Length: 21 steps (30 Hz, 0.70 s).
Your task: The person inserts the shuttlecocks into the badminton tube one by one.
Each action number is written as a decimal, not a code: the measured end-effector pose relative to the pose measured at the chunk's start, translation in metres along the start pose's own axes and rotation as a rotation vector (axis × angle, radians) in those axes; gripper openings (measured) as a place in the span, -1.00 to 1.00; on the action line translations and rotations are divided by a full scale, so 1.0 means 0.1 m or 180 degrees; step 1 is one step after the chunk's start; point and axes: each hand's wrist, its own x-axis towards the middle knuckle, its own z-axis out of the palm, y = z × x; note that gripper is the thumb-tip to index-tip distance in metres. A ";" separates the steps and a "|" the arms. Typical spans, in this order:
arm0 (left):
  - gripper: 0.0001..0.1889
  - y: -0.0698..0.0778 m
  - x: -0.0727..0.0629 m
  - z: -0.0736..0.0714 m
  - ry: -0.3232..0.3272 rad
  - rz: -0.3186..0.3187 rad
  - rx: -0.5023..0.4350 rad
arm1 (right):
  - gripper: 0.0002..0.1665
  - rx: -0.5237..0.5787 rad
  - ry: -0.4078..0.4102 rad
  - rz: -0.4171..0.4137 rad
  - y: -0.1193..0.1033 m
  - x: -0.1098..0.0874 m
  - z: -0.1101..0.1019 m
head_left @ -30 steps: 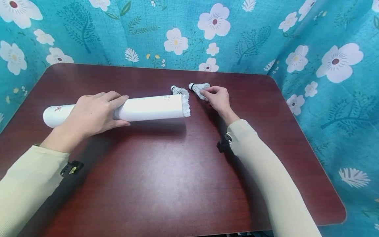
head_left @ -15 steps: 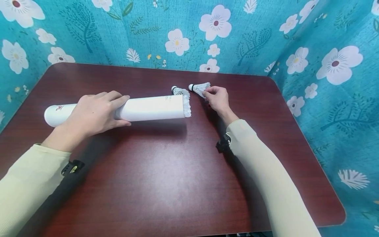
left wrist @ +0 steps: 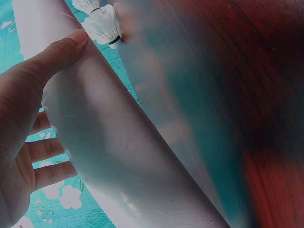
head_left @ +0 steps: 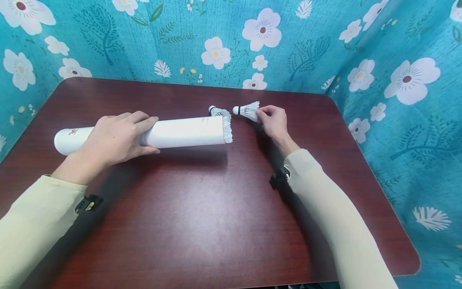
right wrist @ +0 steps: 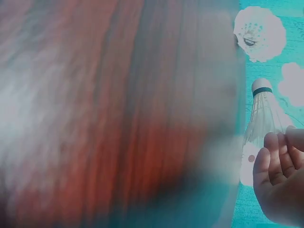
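Note:
My left hand (head_left: 117, 138) grips a long white shuttlecock tube (head_left: 187, 131) from above, thumb on the near side. The tube lies nearly level, pointing right, with its shadow on the table below. White feathers (head_left: 227, 129) stick out of its right end. In the left wrist view the thumb presses along the tube (left wrist: 109, 128), the other fingers behind it. My right hand (head_left: 273, 122) pinches a white shuttlecock (head_left: 247, 110) by its feather skirt, cork to the left. A second shuttlecock (head_left: 218, 111) lies just behind the tube's right end, partly hidden by it.
The dark red-brown table (head_left: 202, 220) has rounded corners. A turquoise curtain (head_left: 180, 52) with white flowers hangs along its back and right side. Small black devices are strapped to both wrists.
My right hand has shifted slightly right, drawing the pinched shuttlecock with it and turning it, so its skirt shows more from the side. The left hand and tube stay nearly still.

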 end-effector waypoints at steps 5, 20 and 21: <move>-0.10 0.00 0.01 0.00 -0.0022 -0.0022 -0.0009 | -0.78 0.0193 0.0006 -0.0013 0.00 -0.06 -0.13; -0.12 -0.02 0.01 0.02 0.0075 -0.0018 -0.0015 | -0.78 0.0846 -0.0153 -0.0332 -0.17 -0.40 -0.45; -0.12 -0.02 0.01 0.02 0.0092 -0.0010 -0.0019 | -0.77 0.0860 -0.0172 -0.0388 -0.19 -0.43 -0.47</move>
